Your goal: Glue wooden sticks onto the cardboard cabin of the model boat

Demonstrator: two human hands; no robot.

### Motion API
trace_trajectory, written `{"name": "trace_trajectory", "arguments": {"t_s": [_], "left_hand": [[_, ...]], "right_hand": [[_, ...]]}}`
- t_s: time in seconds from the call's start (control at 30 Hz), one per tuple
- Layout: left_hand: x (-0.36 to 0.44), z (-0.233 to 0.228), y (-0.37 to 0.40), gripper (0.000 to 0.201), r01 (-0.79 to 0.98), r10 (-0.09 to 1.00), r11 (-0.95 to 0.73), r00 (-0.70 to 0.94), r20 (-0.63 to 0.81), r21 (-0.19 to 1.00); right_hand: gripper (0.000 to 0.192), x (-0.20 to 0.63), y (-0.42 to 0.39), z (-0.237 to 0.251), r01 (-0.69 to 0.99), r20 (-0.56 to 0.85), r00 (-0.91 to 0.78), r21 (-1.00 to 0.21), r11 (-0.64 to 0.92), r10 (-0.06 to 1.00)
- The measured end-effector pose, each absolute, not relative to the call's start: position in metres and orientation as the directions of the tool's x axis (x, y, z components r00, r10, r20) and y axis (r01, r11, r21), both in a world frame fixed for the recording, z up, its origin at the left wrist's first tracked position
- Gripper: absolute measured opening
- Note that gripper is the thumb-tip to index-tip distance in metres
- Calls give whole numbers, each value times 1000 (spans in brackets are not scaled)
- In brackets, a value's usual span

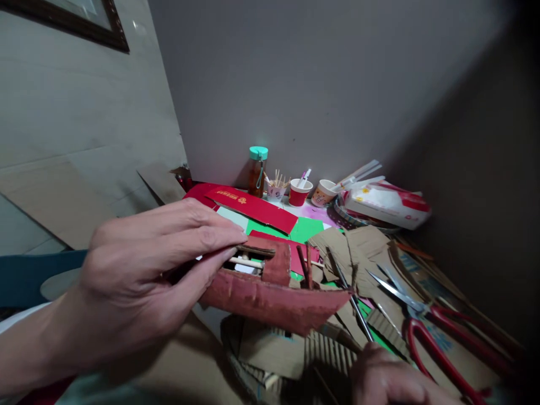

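Observation:
My left hand (169,270) is closed around the rear part of a model boat (270,298), with thumb and fingers pinching its upper edge. The boat appears to be made of cardboard and is painted reddish brown. It has an open cabin frame, a pale stick inside, and small upright posts near its pointed end. At the bottom right, my right hand (396,379) is closed on a thin paintbrush (358,312), its dark tip pointing up and away beside the boat's pointed end. The lower part of this hand is cut off by the frame.
Red-handled scissors (422,315) lie partly open at right on cardboard scraps (367,247). Behind stand a bottle (257,171), a cup of toothpicks (276,193), two more paper cups (300,197) and a tissue pack (386,203). A red card (253,211) lies before them.

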State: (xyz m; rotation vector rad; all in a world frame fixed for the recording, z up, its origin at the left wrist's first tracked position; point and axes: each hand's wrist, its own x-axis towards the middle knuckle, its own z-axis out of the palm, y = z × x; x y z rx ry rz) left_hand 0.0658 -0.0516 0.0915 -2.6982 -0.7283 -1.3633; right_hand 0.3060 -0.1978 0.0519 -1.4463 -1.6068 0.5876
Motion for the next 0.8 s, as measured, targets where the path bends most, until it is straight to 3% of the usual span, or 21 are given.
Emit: {"name": "trace_trajectory", "arguments": {"t_s": [0.27,0.53,0.8], "left_hand": [[65,95,-61,30,371,368,-912,557,745,173],[59,105,-76,37,290,279,-949,602,748,120],[57,108,-81,33,257,222,-964,626,747,72]], "right_hand": [[12,300,-191,81,467,360,193,-852,237,913],[19,275,-159,125,322,140,-29,-936,141,990],[23,266,-153,126,180,45,-40,-982,51,998]]}}
